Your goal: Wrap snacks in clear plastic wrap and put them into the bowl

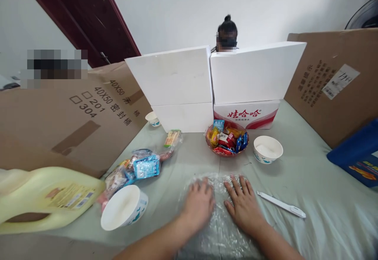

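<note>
Both hands lie flat, palms down and fingers spread, on a sheet of clear plastic film [220, 212] spread over the near middle of the worktop [313, 181], which carries a pale green cloth. The left hand [198, 204] and the right hand [243, 205] sit side by side, close but not touching, each open and pressing on the film rather than gripping it; nothing is held in either. The film is wrinkled and glossy, and runs from beneath the fingers back toward the near edge. Whether anything lies under it cannot be told. Judged from this posture, the step in hand is the smoothing or flattening of the film against the cloth. The next move would call for an even outward sweep of both palms, kept light so the film does not bunch or lift with the skin. Just to the right of the right hand lies a white knife-like tool [282, 204], untouched. Beyond the hands stands a red dish of wrapped sweets [226, 138], with a white bowl [268, 149] beside it on the right. To the left are a second white bowl [124, 208], a bag of snacks [138, 167] and a yellow jug [44, 197] lying on its side. White foam boards [212, 75] and cardboard panels [327, 82] fence the area; a person sits behind them.
</note>
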Demonstrator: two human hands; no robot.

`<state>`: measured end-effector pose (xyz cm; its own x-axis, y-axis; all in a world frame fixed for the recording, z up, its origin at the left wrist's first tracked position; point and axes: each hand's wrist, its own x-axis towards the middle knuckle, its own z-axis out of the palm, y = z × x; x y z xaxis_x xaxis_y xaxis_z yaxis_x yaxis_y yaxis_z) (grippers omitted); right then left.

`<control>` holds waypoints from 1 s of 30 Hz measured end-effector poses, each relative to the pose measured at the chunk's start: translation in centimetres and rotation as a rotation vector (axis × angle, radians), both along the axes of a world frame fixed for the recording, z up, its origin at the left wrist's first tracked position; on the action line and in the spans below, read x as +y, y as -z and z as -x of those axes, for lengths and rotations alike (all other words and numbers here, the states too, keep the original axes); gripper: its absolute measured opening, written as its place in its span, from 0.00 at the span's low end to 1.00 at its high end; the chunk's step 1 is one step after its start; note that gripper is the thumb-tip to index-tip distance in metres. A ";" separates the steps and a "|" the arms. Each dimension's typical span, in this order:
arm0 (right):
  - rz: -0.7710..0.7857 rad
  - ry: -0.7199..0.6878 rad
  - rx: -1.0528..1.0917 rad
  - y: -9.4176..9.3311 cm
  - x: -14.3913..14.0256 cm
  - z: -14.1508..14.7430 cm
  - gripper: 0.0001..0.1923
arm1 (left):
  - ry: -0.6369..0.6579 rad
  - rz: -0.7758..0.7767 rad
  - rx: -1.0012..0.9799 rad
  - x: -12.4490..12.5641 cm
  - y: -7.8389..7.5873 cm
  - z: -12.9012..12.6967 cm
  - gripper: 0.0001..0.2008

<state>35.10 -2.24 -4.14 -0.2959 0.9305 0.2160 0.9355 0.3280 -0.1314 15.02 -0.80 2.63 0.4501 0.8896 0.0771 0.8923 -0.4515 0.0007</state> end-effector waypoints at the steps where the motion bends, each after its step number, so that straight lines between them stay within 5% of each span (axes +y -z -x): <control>1: 0.025 0.006 0.000 -0.3 0.0 0.0 0.31 | -0.122 -0.031 0.044 1.1 0.1 1.5 0.17; 4: 0.086 0.018 -0.014 -0.9 0.0 0.3 0.30 | -0.326 -0.159 0.049 3.5 0.0 5.1 0.18; 10: 0.213 0.085 -0.097 -3.7 -0.1 0.7 0.31 | 0.114 0.010 -0.135 1.4 1.0 4.6 0.22; 16: 0.142 0.040 -0.068 -7.2 2.2 0.6 0.19 | 0.079 0.065 -0.168 3.4 0.8 2.4 0.16; 20: 0.099 -0.074 -0.036 -5.2 4.2 0.7 0.25 | 0.108 0.046 -0.169 5.5 1.0 1.8 0.18; 25: 0.127 0.081 -0.072 -1.8 4.0 -0.4 0.40 | 0.053 0.127 -0.125 6.0 2.5 3.3 0.33; 30: 0.141 0.158 -0.067 -3.0 2.9 -2.3 0.35 | 0.015 0.127 -0.185 5.2 2.2 4.6 0.29</control>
<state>37.41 0.69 -1.11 -0.1537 0.9859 0.0654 0.9820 0.1598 -0.1009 10.43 4.45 0.44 0.4523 0.8906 0.0473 0.8645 -0.4509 0.2220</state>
